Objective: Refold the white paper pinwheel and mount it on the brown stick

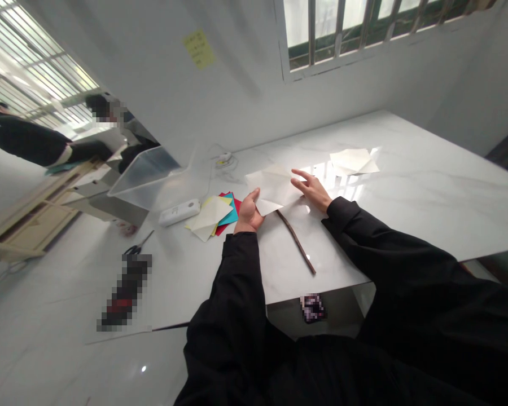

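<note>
A creased sheet of white paper (pixel 275 189) is raised a little above the table in front of me. My left hand (pixel 249 211) grips its left corner, with the thumb on top. At its right side is my right hand (pixel 315 192), fingers apart and stretched toward the paper; whether they touch it I cannot tell. A thin brown stick (pixel 296 239) lies on the table below the paper, its far end hidden under the sheet. To the left of my left hand is a stack of coloured paper (pixel 232 211) with a cream sheet (pixel 210 217) on top.
Another folded cream sheet (pixel 353 162) lies at the back right of the marble-patterned table (pixel 423 186). Left are a white power strip (pixel 180 212), scissors (pixel 138 245), a clear plastic bin (pixel 146 175) and a blurred dark item (pixel 127 293). Two people are at the far left.
</note>
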Available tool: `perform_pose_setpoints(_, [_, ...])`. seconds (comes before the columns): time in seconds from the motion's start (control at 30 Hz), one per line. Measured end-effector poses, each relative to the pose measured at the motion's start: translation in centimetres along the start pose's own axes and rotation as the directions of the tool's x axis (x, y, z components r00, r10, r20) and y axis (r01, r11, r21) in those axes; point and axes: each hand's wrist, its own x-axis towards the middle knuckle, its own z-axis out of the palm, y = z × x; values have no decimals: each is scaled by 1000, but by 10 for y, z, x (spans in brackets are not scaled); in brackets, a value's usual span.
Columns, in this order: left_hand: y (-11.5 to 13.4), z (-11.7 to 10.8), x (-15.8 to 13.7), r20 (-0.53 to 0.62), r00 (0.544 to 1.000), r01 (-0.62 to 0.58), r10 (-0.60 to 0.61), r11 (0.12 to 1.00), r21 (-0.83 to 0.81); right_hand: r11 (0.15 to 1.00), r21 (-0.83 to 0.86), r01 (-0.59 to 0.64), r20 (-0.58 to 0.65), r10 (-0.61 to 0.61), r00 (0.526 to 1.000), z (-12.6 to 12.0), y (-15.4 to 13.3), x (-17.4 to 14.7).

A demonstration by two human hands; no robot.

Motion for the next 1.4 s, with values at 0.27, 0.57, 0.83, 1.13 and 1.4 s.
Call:
perform_pose_setpoints(0.27, [50, -38, -35, -29, 583, -605, 812, 458, 651, 954, 272, -124, -39, 140, 989, 0, 2, 1])
perform_pose_setpoints(0.57, [59, -119, -43, 169, 874, -60, 456, -244, 968, 970, 221, -97, 5, 98, 995, 2, 6, 8])
perform_pose_setpoints(0.83, [51, -129, -28, 150, 859, -8, 490, -281, 960, 996, 79, -30, 38, 27, 999, 2, 11, 9])
perform_pose_setpoints(1.13, [47, -132, -26, -86, 848, 212, 523, -187, 959, 1000, -14, 8, 32, -8, 999, 2, 13, 9])
perform_pose_setpoints(1.4, [52, -130, -25, 92, 861, 80, 500, -311, 947, 1000, -3, -6, 32, 6, 999, 2, 12, 9])
